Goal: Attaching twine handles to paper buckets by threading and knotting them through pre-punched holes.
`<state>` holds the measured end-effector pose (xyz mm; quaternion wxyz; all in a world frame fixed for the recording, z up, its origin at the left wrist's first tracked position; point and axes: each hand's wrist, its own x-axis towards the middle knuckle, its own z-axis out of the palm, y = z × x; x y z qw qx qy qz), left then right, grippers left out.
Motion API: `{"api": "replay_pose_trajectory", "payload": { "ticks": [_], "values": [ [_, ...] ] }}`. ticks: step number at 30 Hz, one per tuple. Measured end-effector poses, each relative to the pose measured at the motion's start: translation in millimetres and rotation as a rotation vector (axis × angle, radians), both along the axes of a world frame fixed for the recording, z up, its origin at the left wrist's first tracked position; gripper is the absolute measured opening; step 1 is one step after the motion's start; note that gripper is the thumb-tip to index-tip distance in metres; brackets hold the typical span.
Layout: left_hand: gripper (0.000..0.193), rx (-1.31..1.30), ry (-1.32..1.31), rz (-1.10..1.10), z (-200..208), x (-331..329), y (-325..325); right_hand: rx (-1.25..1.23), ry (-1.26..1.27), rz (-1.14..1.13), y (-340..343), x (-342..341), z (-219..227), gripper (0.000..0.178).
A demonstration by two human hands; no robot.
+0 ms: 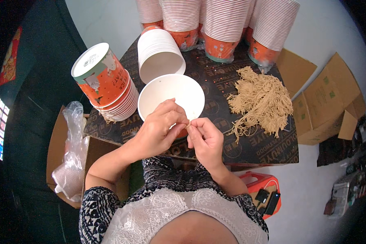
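In front of me a paper bucket (171, 87) stands with its white inside facing up, and a strip of its orange outside shows below my fingers. My left hand (160, 128) is closed in a pinch over its near rim. My right hand (205, 140) pinches at the same spot, fingertips against those of the left. Between them is what looks like a thin tan cord, mostly hidden by the fingers. To the right lies a loose heap of tan cords (262, 101).
Upside-down orange buckets (105, 81) are stacked at left. A white bucket stack (160, 55) lies on its side behind mine. Tall bagged stacks (223, 24) line the back of the dark table (248, 152). Cardboard boxes (329, 101) stand right, another (89, 158) left, and an orange stool (252, 179) below.
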<state>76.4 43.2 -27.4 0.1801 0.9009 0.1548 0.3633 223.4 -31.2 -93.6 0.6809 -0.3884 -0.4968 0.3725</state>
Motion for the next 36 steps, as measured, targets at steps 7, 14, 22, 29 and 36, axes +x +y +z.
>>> {"api": "replay_pose_trajectory", "payload": {
  "ticks": [7, 14, 22, 29, 36],
  "values": [
    [0.014, -0.273, 0.072, -0.043, 10.3, -4.7, 2.6, 0.013, -0.085, -0.086, -0.7, -0.7, 2.9, 0.003],
    [0.011, -0.864, 0.233, -0.126, 21.3, -7.0, 17.0, 0.001, -0.201, -0.184, 0.5, 0.5, 2.4, 0.008],
    [0.005, -0.894, 0.267, -0.096, 24.5, -3.6, 22.8, 0.044, -0.256, -0.256, -2.3, 7.3, -0.9, 0.009],
    [0.005, -0.897, 0.239, -0.045, 26.2, -1.2, 18.1, 0.068, -0.525, -0.247, -26.2, 15.5, 12.4, 0.012],
    [0.004, -0.799, 0.220, -0.012, 13.1, -3.0, 21.7, 0.271, -0.710, -0.209, -28.3, 20.9, 11.6, 0.016]
  ]
}}
